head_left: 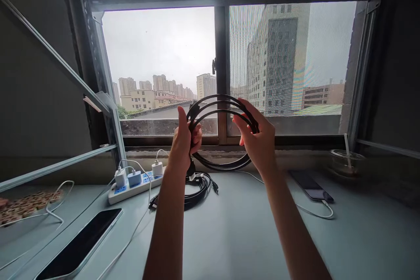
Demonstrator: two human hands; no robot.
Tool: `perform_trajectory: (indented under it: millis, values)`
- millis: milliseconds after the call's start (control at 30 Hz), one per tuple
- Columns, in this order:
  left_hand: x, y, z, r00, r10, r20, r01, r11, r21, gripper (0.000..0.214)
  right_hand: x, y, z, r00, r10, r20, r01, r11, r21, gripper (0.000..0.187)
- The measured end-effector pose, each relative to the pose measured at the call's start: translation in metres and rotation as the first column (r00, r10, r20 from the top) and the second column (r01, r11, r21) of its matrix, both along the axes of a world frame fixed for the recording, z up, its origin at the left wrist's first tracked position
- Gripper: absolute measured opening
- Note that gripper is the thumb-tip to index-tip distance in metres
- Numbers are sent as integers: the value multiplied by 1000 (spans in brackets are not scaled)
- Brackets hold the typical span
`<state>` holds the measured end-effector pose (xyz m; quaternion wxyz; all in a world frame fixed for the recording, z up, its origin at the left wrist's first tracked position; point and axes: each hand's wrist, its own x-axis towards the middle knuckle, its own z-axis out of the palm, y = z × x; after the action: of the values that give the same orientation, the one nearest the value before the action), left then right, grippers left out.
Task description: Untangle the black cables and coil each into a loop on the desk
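A black cable (pixel 218 101), wound into several loops, is held up above the desk in front of the window. My left hand (pixel 184 138) is closed round the left side of the coil, thumb pointing up. On the coil's right side my right hand (pixel 257 135) grips the loops between thumb and fingers. A dark plug end (pixel 191 168) hangs just below my left hand. Behind my left forearm, a second coiled black cable (pixel 197 194) lies on the desk, partly hidden by the arm.
A white power strip (pixel 141 189) with chargers stands at the left. One phone (pixel 82 243) lies at the front left, another phone (pixel 311 187) at the right with a white cord. A lidded cup (pixel 346 162) with a straw stands at the back right. Metal frame bars (pixel 59 168) cross the left side.
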<state>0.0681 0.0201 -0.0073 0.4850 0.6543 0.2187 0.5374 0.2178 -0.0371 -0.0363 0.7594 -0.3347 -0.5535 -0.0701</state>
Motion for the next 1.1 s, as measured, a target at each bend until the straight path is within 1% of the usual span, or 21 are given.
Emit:
perform_trajectory:
  millis: [100,233,300,367,433,533,600,633,733,833,967,1033,1100]
  values:
    - [3,-2,1,995,-64,70,66,997,-36,55,2,0,0,998,-63,24,63,998,14,29]
    - [5,-7,3,986,-169,5,168,975,-147,51,7,-1,0,988,-144,56,147,988,-46,25]
    - [7,-9,4,981,-195,-12,190,966,-175,49,10,-2,1,984,-160,79,166,983,-82,24]
    - [10,-11,3,979,-205,-6,201,963,-178,43,12,-3,2,981,-165,106,174,981,-86,24]
    - [15,-11,1,980,-200,18,200,968,-153,36,14,-4,3,968,-212,134,221,973,-59,23]
    - [25,-11,-4,985,-120,126,127,990,-54,20,18,-6,3,937,-312,159,317,949,-4,24]
    - [29,-13,-6,982,-92,167,92,996,9,15,22,-8,4,934,-310,176,314,949,8,23]
    - [30,-14,-7,982,-102,160,99,995,27,15,23,-9,4,940,-288,184,292,956,6,22]
    - [30,-20,-5,981,-156,116,153,988,36,11,28,-10,3,950,-243,197,246,969,7,24]
    - [28,-26,-3,976,-187,107,184,982,37,18,31,-9,2,945,-273,178,271,962,39,22]
    - [27,-30,-3,956,-276,98,274,961,31,24,34,-10,2,933,-314,175,304,949,82,15]
    - [28,-30,-4,933,-350,89,351,936,1,22,36,-12,2,921,-346,181,329,937,114,15]
    - [29,-28,-4,897,-436,70,439,897,-44,20,37,-14,2,903,-385,192,362,921,147,14]
